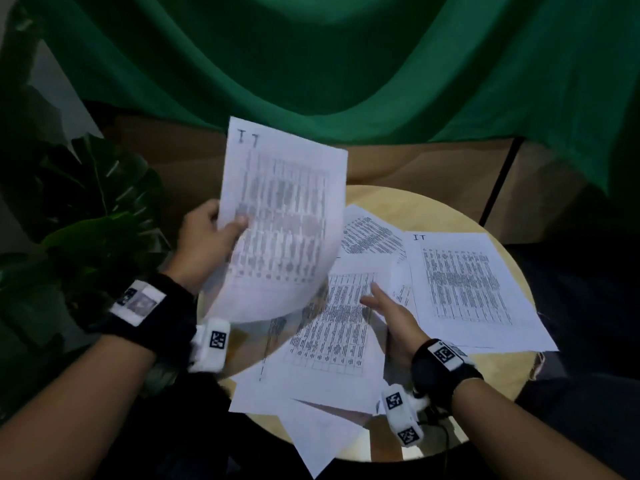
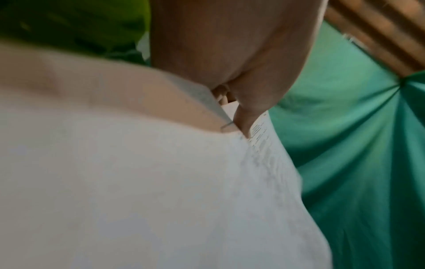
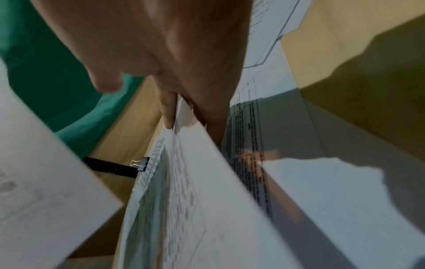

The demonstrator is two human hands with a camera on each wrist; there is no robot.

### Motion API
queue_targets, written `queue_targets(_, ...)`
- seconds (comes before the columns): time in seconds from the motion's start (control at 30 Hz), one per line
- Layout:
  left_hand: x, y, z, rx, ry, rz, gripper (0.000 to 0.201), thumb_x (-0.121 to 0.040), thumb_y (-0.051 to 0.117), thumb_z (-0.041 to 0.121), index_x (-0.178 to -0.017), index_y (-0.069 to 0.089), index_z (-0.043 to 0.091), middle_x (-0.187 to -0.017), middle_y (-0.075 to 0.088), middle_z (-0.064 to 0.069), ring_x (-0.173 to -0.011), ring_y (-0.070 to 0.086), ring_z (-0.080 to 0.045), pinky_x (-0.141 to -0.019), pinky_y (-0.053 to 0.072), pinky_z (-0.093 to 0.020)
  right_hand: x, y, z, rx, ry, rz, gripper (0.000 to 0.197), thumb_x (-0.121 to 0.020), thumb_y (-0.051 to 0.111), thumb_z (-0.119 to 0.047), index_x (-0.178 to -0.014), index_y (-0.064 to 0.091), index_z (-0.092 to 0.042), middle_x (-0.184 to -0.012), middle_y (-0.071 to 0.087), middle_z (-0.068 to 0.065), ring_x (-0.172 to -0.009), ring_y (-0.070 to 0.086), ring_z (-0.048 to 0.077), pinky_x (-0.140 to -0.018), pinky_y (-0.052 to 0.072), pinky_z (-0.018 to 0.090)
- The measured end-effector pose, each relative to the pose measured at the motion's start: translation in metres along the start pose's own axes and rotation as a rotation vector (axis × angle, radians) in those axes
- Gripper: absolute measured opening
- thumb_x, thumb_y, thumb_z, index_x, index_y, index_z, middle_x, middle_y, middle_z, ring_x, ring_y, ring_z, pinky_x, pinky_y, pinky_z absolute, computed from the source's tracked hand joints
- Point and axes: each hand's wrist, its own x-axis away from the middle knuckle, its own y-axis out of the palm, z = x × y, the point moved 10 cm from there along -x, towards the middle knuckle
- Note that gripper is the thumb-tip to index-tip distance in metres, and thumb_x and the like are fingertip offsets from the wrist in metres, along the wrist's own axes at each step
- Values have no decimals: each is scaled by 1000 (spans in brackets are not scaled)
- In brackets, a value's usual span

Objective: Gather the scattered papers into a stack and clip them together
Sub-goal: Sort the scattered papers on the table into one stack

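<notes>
a: papers. left hand (image 1: pixel 207 237) holds one printed sheet (image 1: pixel 280 220) up off the round table (image 1: pixel 485 216), thumb on the face, fingers behind, pinched at the left edge. the sheet bows toward the table at its lower end.

b: right hand (image 1: pixel 391 313)?

a: fingers straight, grasping nothing. in the right wrist view the fingertips (image 3: pixel 168 120) sit at the edge of a loose sheet (image 1: pixel 339 327) lying on the table, sliding under or along it; cannot tell which.

b: the rest of the papers?

a: still spread. one sheet to the right (image 1: pixel 474 289), one behind (image 1: pixel 370 237), more overlapping toward the near rim, some hanging over it. binder clip (image 3: pixel 141 163) lies on the table beyond the papers, seen only from the right wrist; untouched.

b: stage?

a: early, i judge. gathering, one sheet in hand.

b: how to do this pickup well?

a: slide the fingers flat beneath the sheet's edge, lift it alone, and lay it against the held sheet with the printed heading the same way up. keep the left pinch near the edge so new sheets slip in behind the thumb.

b: risk?

a: dragging a neighbour off the near rim. square the edges on the table before reaching for the clip.
</notes>
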Motion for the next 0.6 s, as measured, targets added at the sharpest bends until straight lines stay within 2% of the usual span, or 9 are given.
queue_targets(0.07,14,46,-30,0,-102,-122,19,-105,73,20,-123,73,14,-109,82,-1,-88,81,-15,-70,62,-26,3,-1,-7,-33,9,-2,92,-81,60,-84,-136,68,-10,-156,48,0,-148,44,22,-125,26,50)
queue_targets(0.13,30,89,-69,-46,-183,-217,15,-105,73,19,-118,75,13,-97,81,-12,-70,72,-26,-55,52,-28,8,-4,-12,-39,17,9,108,-71,58,-93,-147,59,-16,-157,50,0,-139,55,30,-118,38,54)
queue_targets(0.2,49,124,-105,-24,-267,-282,14,-105,72,17,-119,75,15,-94,79,-12,-68,61,-23,-54,45,-27,15,-14,-22,98,-76,82,77,-92,54,-75,-149,54,-24,-151,57,2,-123,65,27,-106,47,47)
queue_targets(0.23,55,138,-120,-22,-288,-302,15,-104,73,15,-119,75,14,-97,80,-11,-71,64,-23,-59,47,-26,16,-21,-25,164,-143,121,54,-98,61,-58,-138,60,-23,-142,65,5,-110,68,23,-97,49,41)
queue_targets(0.3,57,157,-138,-108,-269,-329,10,-102,76,20,-109,73,13,-98,78,-1,-82,71,-26,-70,52,-27,15,-32,-23,121,-207,169,24,-97,73,-14,-119,64,-11,-122,72,14,-95,67,18,-98,47,34)
queue_targets(0.37,50,164,-146,-247,-236,-339,20,-101,76,32,-93,63,20,-89,62,7,-80,62,-23,-68,46,-23,13,-45,-26,152,-259,177,21,-97,63,7,-106,57,-11,-104,70,6,-83,62,13,-91,48,34)
queue_targets(0.43,33,158,-146,-407,-174,-329,22,-100,77,40,-104,67,21,-108,66,0,-99,66,-25,-84,53,-29,14,-60,-48,285,-310,192,30,-95,68,-5,-120,54,-15,-114,69,-4,-84,61,15,-81,48,32)
queue_targets(0.5,14,146,-153,-548,-132,-330,49,-96,80,45,-134,67,17,-145,60,-8,-129,64,-29,-108,54,-44,9,-84,-78,327,-383,191,62,-87,75,-8,-143,50,-19,-138,66,8,-106,68,28,-83,51,37)
queue_targets(0.6,-13,134,-171,-851,-136,-403,107,-85,81,67,-166,37,12,-174,33,-14,-161,32,-35,-130,32,-52,10,-129,-131,317,-490,203,84,-85,73,12,-152,40,-28,-133,66,-3,-114,69,20,-89,56,40)
